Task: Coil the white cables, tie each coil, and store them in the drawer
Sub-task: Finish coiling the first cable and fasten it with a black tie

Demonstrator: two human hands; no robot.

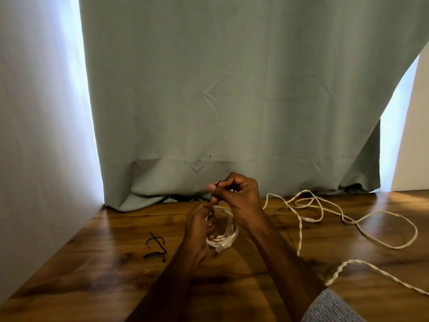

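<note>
I take the coiled white cable [224, 231] as my landmark; it hangs just above the wooden table [92, 263], lifted so a tie can pass round its loops. My left hand [197, 225] is curled round the coil's left side, holding the turns together so they cannot spring apart. My right hand [236, 194], just above the coil, pinches a black tie [213, 194] between thumb and fingertips, drawn upward, I judge, to cinch it at the coil's top. To the coil's right, well apart, a loose white cable [362, 226] sprawls on the table, not yet coiled. To the coil's left lie spare black ties [156, 246], within reach for the next coil. Behind the coil hangs a green curtain [232, 89]. No drawer shows.
</note>
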